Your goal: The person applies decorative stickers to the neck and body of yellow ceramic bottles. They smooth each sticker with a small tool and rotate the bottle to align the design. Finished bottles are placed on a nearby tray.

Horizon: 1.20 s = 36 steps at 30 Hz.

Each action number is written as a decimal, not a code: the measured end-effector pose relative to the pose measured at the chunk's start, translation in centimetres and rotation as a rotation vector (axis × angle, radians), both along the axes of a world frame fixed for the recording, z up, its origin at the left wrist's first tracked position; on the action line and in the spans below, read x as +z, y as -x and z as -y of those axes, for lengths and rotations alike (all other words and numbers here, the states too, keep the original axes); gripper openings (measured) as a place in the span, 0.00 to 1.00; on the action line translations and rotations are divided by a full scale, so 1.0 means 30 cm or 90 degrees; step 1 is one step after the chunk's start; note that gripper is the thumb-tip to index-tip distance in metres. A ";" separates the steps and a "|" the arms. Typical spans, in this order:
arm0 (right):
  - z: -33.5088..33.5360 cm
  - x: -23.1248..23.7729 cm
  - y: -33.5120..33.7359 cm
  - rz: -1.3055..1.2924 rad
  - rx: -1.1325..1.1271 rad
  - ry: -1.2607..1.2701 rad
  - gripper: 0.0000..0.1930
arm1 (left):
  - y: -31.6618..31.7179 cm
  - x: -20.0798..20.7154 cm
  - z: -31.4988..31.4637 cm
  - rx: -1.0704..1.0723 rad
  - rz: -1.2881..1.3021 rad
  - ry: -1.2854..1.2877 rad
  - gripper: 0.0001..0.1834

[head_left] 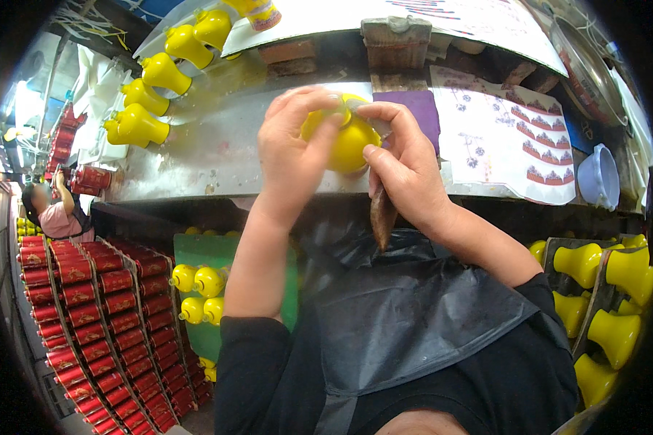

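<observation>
A glossy yellow vase (pixel 355 148) is between my hands over the worktable. My left hand (pixel 286 138), slightly blurred, curls its fingers over the vase's upper left side. My right hand (pixel 410 163) presses thumb and fingertips against the right side, and something small and pale shows at its fingertips near the top. From beneath this hand a flat brown tool (pixel 382 221) sticks out, its pointed end toward me. The part inside the palm is hidden. Just behind the right hand lies a purple sheet (pixel 417 116).
Several yellow vases (pixel 167 72) line the table's left end. Printed sheets (pixel 504 138) and a light blue basin (pixel 598 177) are at the right. Racks of red cylinders (pixel 101 304) stand at lower left, with another person (pixel 58 214) beyond; more yellow vases (pixel 617 337) fill a rack at lower right.
</observation>
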State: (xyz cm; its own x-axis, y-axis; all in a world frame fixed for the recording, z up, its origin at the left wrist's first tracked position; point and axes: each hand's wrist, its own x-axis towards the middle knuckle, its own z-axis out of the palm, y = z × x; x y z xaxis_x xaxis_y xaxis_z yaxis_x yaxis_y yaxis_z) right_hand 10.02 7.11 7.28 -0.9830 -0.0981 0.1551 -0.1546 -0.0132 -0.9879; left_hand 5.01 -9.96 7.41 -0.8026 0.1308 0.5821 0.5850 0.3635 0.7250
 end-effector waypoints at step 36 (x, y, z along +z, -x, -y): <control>0.051 -0.087 -0.117 -0.169 -0.050 -0.166 0.22 | -0.017 -0.041 -0.010 0.049 0.060 -0.152 0.09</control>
State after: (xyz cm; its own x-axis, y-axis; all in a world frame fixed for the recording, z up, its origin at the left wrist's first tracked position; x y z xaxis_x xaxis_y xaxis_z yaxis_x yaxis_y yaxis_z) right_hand 13.52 5.57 4.67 -0.9180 -0.0938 0.3853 -0.3962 0.2562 -0.8817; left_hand 5.51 -9.66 6.17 -0.8569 -0.0647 0.5114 0.4882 0.2165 0.8455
